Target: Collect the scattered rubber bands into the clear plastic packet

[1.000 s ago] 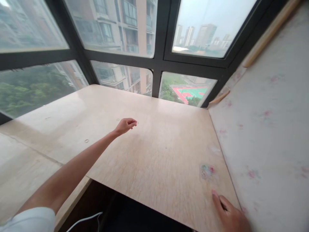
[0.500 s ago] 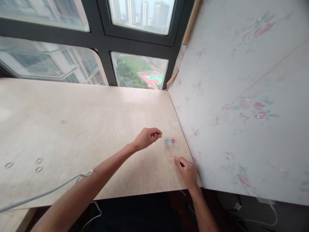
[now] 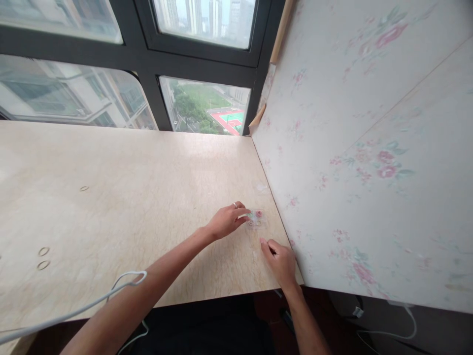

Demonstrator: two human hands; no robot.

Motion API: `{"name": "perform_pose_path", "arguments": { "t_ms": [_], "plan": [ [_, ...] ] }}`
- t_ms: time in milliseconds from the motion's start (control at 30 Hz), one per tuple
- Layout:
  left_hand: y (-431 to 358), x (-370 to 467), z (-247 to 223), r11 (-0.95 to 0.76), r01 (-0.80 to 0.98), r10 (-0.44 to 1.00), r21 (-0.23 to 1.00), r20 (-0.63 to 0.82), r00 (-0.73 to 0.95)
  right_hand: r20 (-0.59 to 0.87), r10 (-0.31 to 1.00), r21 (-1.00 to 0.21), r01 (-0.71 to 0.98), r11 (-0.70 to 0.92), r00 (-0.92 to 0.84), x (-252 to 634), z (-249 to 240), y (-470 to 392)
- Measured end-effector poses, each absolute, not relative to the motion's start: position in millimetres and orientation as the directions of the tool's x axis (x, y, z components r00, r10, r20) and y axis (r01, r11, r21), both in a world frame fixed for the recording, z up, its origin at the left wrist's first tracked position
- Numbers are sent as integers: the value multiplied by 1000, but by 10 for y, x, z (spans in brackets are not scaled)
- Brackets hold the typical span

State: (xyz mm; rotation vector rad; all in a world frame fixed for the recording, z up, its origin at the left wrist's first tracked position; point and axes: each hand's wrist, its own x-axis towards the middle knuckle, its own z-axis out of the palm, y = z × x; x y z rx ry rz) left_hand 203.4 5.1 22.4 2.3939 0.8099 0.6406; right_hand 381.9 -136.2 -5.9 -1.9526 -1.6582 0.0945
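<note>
A small clear box [image 3: 258,219] with compartments lies on the pale marbled surface [image 3: 166,172] near the wall. Pink, green and pale rings or bands sit in its compartments. My left hand [image 3: 229,219], wearing a ring on one finger, reaches to the box's left side, its fingertips over the left compartments; whether they hold a small item is too small to see. Below the box, my right hand [image 3: 279,259] is closed, thumb and index finger together, with anything in it hidden.
Thin tan rings lie at the left, two near the front [image 3: 43,258] and one farther back [image 3: 84,188]. A clear plastic piece [image 3: 262,189] is behind the box. A white cable [image 3: 74,309] crosses by my left forearm. The floral wall [image 3: 351,172] borders the right.
My left hand has moved onto the left side of the box, its fingers spread a little more. The thin band at its fingertips no longer shows. The view has shifted slightly.
</note>
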Motion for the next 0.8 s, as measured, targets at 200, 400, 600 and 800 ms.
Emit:
{"name": "perform_pose_path", "arguments": {
  "t_ms": [200,400,600,800],
  "plan": [
    [45,1773,197,-533,402,801,744,291,524,312,923,-448,892,-67,226,3806,-54,-1367],
    [-62,1273,89,-390,489,913,780,258,316,305,923,-465,882,-71,235,3813,-48,-1367],
    [-261,819,-11,-310,594,950,742,273,154,259,949,-627,779,25,178,3628,4,-1417],
    [-473,469,-28,-283,640,955,714,269,123,287,951,-710,640,294,-117,2872,220,-1210]
  ]
}}
